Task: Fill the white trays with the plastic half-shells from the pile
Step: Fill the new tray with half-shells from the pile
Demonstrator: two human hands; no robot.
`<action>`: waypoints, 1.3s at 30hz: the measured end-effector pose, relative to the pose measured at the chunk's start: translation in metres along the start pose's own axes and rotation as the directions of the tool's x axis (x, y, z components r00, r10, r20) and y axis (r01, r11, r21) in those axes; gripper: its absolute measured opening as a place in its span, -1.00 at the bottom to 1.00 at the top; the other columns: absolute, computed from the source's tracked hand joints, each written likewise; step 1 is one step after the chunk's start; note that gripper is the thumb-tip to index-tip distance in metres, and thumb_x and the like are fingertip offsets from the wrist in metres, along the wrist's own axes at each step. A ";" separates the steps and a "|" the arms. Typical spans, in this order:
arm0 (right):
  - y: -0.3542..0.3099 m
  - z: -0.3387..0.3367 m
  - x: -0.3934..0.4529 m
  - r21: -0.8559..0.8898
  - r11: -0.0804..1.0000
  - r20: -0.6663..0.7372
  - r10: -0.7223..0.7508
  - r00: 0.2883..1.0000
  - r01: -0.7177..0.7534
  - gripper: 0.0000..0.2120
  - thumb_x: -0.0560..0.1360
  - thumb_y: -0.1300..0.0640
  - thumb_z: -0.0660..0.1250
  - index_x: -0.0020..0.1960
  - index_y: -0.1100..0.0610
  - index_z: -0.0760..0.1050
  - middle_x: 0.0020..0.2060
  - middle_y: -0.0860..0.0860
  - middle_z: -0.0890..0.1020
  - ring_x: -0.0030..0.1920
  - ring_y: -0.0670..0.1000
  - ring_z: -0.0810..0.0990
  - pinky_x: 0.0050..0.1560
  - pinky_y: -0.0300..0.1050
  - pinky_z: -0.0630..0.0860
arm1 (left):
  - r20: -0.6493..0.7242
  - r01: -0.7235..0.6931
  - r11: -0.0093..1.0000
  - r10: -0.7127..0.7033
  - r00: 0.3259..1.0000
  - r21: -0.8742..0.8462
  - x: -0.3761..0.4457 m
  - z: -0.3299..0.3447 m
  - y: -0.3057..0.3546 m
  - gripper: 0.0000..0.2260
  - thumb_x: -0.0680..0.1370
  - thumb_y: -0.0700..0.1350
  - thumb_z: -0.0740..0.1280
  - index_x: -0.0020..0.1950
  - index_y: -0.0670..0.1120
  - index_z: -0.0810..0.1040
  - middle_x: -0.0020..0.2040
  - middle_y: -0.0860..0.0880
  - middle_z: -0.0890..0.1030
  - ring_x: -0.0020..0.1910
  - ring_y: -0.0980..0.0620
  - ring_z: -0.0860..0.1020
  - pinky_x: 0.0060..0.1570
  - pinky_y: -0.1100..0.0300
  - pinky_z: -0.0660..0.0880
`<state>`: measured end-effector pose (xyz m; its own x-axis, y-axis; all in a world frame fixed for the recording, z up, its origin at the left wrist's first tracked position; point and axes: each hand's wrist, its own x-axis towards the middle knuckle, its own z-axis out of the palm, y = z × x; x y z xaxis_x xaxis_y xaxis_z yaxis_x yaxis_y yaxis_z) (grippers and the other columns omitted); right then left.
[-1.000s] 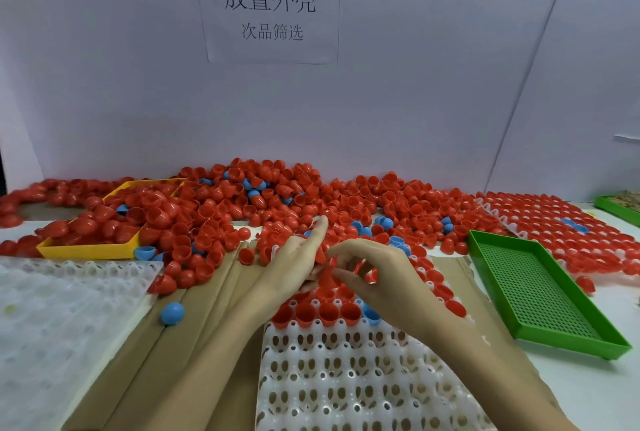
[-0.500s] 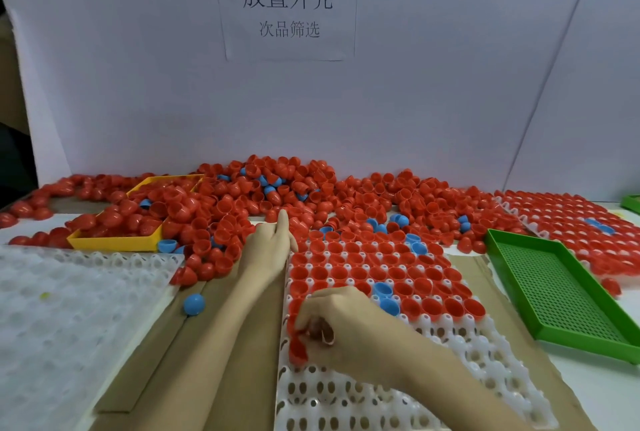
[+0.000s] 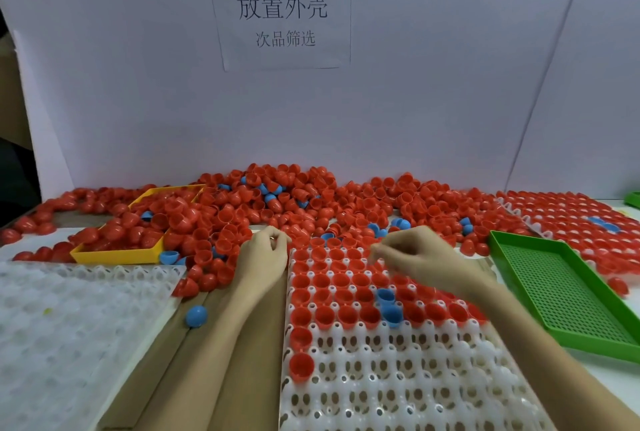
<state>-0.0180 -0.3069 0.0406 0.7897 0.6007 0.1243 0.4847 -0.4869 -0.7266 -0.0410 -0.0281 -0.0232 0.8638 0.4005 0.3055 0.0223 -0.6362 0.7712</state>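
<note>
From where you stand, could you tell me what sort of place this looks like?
Probably a factory sorting and packing bench: a loose pile of red half-shells, a white tray being filled cell by cell, and a printed work sign on the partition.

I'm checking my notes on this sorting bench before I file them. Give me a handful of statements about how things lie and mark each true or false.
1. The green tray holds red shells. False: its perforated floor shows nothing in it.
2. Two blue shells sit among the red ones in the white tray in front. True.
3. The near rows of that tray are already full. False: only two red shells sit at their left edge, and the other cups are empty.
4. The yellow tray holds red shells. True.
5. A loose blue shell lies on the cardboard left of the left forearm. True.
6. The right hand rests on the green tray. False: it is over the far rows of the white tray.
</note>
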 end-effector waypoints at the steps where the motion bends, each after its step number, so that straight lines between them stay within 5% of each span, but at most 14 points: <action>1: 0.014 -0.014 0.000 0.068 0.997 -0.067 0.043 0.997 -0.038 -0.72 0.64 -0.06 0.33 -0.04 0.07 0.73 -0.42 -0.08 0.59 -0.42 -0.07 0.41 -0.41 -0.29 0.34 | 0.008 -0.011 1.000 0.011 1.000 0.029 0.000 -0.001 -0.001 -0.80 0.69 -0.14 0.25 -0.03 -0.04 0.65 -0.33 0.06 0.62 -0.47 0.18 0.51 -0.43 0.30 0.36; 5: 0.072 -0.058 -0.005 0.417 0.905 -0.250 0.203 0.947 -0.084 -0.70 0.60 -0.09 0.34 0.03 0.06 0.77 -0.30 0.01 0.55 -0.27 -0.07 0.47 -0.25 -0.27 0.50 | 0.001 -0.022 0.998 0.022 1.000 0.062 0.001 -0.001 -0.004 -0.83 0.68 -0.18 0.26 0.04 -0.06 0.65 -0.39 0.07 0.56 -0.56 0.24 0.45 -0.55 0.36 0.28; 9: 0.112 -0.064 -0.006 0.779 0.627 -0.275 0.313 0.909 0.020 -0.71 0.57 0.01 0.38 0.07 0.20 0.75 -0.27 0.01 0.54 -0.26 -0.12 0.52 -0.24 -0.33 0.54 | -0.025 -0.052 0.994 0.054 0.998 0.092 0.000 0.000 -0.006 -0.84 0.69 -0.16 0.27 0.11 -0.05 0.65 -0.35 0.07 0.60 -0.52 0.24 0.49 -0.51 0.37 0.31; 13: 0.126 -0.050 -0.005 0.849 0.516 -0.342 0.381 0.859 0.109 -0.73 0.64 0.05 0.32 0.09 0.23 0.69 -0.33 -0.04 0.52 -0.31 -0.13 0.48 -0.26 -0.31 0.47 | -0.064 -0.093 0.986 0.103 0.993 0.140 -0.004 0.004 -0.005 -0.81 0.69 -0.14 0.26 0.18 -0.04 0.66 -0.17 0.06 0.68 -0.32 0.14 0.57 -0.28 0.25 0.47; 15: 0.126 -0.046 -0.004 0.850 0.512 -0.366 0.405 0.838 0.124 -0.75 0.67 0.08 0.29 0.10 0.23 0.68 -0.34 -0.05 0.52 -0.32 -0.13 0.47 -0.19 -0.25 0.42 | -0.110 -0.105 0.982 0.123 0.986 0.158 -0.003 0.008 -0.007 -0.79 0.69 -0.13 0.26 0.21 -0.05 0.66 0.01 0.00 0.67 -0.05 0.02 0.61 -0.02 0.14 0.53; 19: 0.123 -0.045 -0.001 0.865 0.474 -0.387 0.420 0.821 0.164 -0.76 0.68 0.11 0.28 0.11 0.24 0.66 -0.37 -0.07 0.50 -0.35 -0.14 0.46 -0.13 -0.22 0.38 | -0.098 -0.064 0.976 0.086 0.991 0.208 0.025 0.021 -0.003 -0.76 0.70 -0.14 0.24 0.28 -0.04 0.65 0.23 -0.09 0.56 0.29 -0.13 0.48 0.25 0.10 0.37; 22: 0.121 -0.042 0.001 0.865 0.475 -0.386 0.423 0.820 0.162 -0.76 0.69 0.13 0.28 0.12 0.26 0.65 -0.38 -0.06 0.48 -0.34 -0.12 0.44 -0.14 -0.22 0.38 | 0.064 -0.213 0.938 0.204 0.977 0.274 0.063 0.020 0.005 -0.70 0.71 -0.19 0.20 0.39 -0.06 0.60 0.32 -0.07 0.59 0.33 -0.08 0.53 0.31 0.08 0.45; 25: 0.121 -0.038 0.001 0.857 0.493 -0.388 0.425 0.818 0.151 -0.75 0.69 0.14 0.28 0.12 0.28 0.65 -0.37 -0.04 0.48 -0.33 -0.11 0.42 -0.21 -0.25 0.38 | 0.427 -0.422 0.802 0.234 0.873 0.422 0.094 0.016 0.010 -0.62 0.71 -0.25 0.18 0.49 0.00 0.51 0.45 -0.01 0.51 0.43 -0.03 0.47 0.41 0.06 0.42; 27: 0.120 -0.038 0.002 0.853 0.499 -0.393 0.418 0.819 0.154 -0.75 0.68 0.15 0.28 0.12 0.30 0.66 -0.37 -0.04 0.50 -0.34 -0.11 0.43 -0.26 -0.30 0.41 | 0.548 -0.490 0.735 0.193 0.814 0.469 0.105 0.019 0.010 -0.61 0.69 -0.29 0.21 0.47 -0.01 0.53 0.45 0.00 0.51 0.44 -0.01 0.44 0.43 0.07 0.39; 33: 0.121 -0.037 0.002 0.837 0.529 -0.397 0.409 0.822 0.141 -0.74 0.69 0.15 0.29 0.10 0.31 0.67 -0.37 -0.02 0.53 -0.35 -0.12 0.46 -0.23 -0.27 0.43 | 0.432 -0.473 0.722 0.263 0.862 0.505 0.111 0.020 0.001 -0.95 0.62 -0.13 0.41 0.07 -0.04 0.63 -0.04 0.05 0.55 0.04 -0.01 0.59 -0.01 0.21 0.47; 36: 0.121 -0.037 0.001 0.843 0.515 -0.401 0.412 0.818 0.154 -0.75 0.68 0.15 0.30 0.08 0.30 0.68 -0.38 -0.02 0.53 -0.35 -0.12 0.46 -0.25 -0.29 0.44 | 0.326 -0.382 0.785 0.243 0.914 0.487 0.103 0.013 -0.004 -0.93 0.61 -0.11 0.42 0.07 -0.03 0.58 -0.01 0.01 0.51 -0.02 0.00 0.56 0.01 0.15 0.49; 39: 0.120 -0.037 0.000 0.838 0.522 -0.404 0.401 0.822 0.158 -0.75 0.67 0.15 0.30 0.07 0.30 0.69 -0.38 -0.02 0.54 -0.35 -0.11 0.47 -0.25 -0.29 0.45 | 0.072 -0.269 0.908 0.260 0.963 0.321 0.082 0.006 0.002 -0.90 0.60 -0.15 0.43 0.10 -0.06 0.59 0.04 -0.03 0.51 -0.01 0.00 0.55 -0.01 0.19 0.47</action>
<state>0.0539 -0.3893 -0.0217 0.9956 0.0421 0.0841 0.0625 0.3718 -0.9262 0.0330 -0.0007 -0.0002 0.8738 0.1731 0.4545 -0.0506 -0.8971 0.4389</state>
